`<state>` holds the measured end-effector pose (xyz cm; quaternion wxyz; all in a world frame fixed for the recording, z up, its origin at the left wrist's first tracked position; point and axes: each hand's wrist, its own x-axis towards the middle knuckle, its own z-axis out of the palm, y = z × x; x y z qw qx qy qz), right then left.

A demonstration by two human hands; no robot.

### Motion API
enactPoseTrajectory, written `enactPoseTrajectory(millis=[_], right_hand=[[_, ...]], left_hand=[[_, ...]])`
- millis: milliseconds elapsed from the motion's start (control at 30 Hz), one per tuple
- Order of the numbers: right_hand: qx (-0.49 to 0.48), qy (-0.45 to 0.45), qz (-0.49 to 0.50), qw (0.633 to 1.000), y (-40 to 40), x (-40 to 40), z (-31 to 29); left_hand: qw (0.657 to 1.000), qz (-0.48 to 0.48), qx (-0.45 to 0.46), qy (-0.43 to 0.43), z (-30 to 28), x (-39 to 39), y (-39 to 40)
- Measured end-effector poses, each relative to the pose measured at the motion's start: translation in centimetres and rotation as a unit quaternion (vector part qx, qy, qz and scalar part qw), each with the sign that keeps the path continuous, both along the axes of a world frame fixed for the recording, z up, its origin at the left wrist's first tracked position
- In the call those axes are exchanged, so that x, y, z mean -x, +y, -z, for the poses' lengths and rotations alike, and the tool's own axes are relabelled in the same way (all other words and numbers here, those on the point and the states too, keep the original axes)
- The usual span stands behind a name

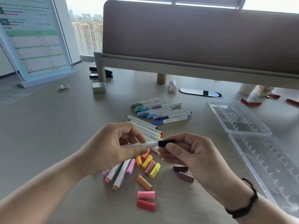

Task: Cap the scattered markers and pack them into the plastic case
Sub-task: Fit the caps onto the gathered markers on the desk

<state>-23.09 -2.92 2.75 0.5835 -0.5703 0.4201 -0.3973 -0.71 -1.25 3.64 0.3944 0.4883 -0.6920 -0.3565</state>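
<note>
White plastic runs through our left hand (111,147): its fingers (129,136) are curled round the barrel of a marker (140,144) held level above the bench (48,126), tip pointing right. Our right hand (191,152) pinches a black cap (165,143) between thumb and forefinger, its mouth at the tip or just over it; we cannot tell whether it has seated.

We judge the main risk to lie right at that joint. If the cap meets the tip at an angle, the tip could be crushed or smear ink on our fingers, and a cap pushed only part way could come off later in the case.

Below our hands lie loose caps (146,165) in orange, yellow, pink, red and brown, close beside uncapped markers (119,173). A lowered wrist could scatter them or roll one off the near edge. Picking a cap of the wrong colour is also easy in such a mix.

Farther off sits a group of capped markers (160,110), blue and green. To the right the clear plastic case (242,126) lies open, its ribbed slots holding nothing; it is light, so we expect it may slide when markers are pressed in.
</note>
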Motion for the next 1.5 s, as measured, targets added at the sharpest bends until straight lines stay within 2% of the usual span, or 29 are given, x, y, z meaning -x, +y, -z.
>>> enactPoseTrajectory(millis=[100,400,733,800,867,967,1067,1133,1200,1333,1400,1500], right_hand=[[-0.001,0.035,-0.015,0.999,0.1,0.1,-0.2],[0.029,0.016,-0.045,0.998,0.4,0.1,-0.1],[0.049,0.027,-0.037,0.998,0.3,-0.1,-0.2],[0.066,0.049,-0.014,0.997,0.3,-0.1,-0.4],[0.115,0.076,0.034,0.990,-0.2,0.1,-0.4],[0.144,0.047,0.154,0.976,-1.7,1.3,0.2],[0.151,0.046,0.230,0.960,-2.9,2.3,0.6],[0.172,0.095,0.260,0.945,-3.2,2.6,1.0],[0.204,0.188,0.283,0.918,-3.4,2.7,1.2],[0.216,0.357,0.279,0.865,-3.6,3.3,1.5],[0.229,0.394,0.256,0.852,-3.8,3.6,1.7],[0.239,0.383,0.206,0.868,-3.5,3.3,1.5]], left_hand=[[1.000,-0.004,0.016,-0.002,0.0,0.2,0.1],[0.997,0.013,-0.024,0.078,0.1,0.7,0.3],[0.993,0.031,-0.061,0.100,0.1,0.5,0.0],[0.991,0.037,-0.060,0.112,-0.1,0.1,-0.3],[0.996,0.009,-0.016,0.089,0.1,-0.6,-0.9],[0.993,-0.091,0.066,0.039,0.8,-2.0,-2.1],[0.976,-0.192,0.099,0.029,1.4,-3.3,-3.2],[0.966,-0.240,0.093,0.004,1.8,-3.8,-3.7],[0.961,-0.263,0.082,-0.021,2.2,-4.1,-4.1],[0.961,-0.260,0.080,-0.048,2.7,-4.0,-4.1],[0.965,-0.242,0.081,-0.053,2.8,-3.8,-4.0],[0.970,-0.213,0.087,-0.075,2.9,-3.5,-3.8]])
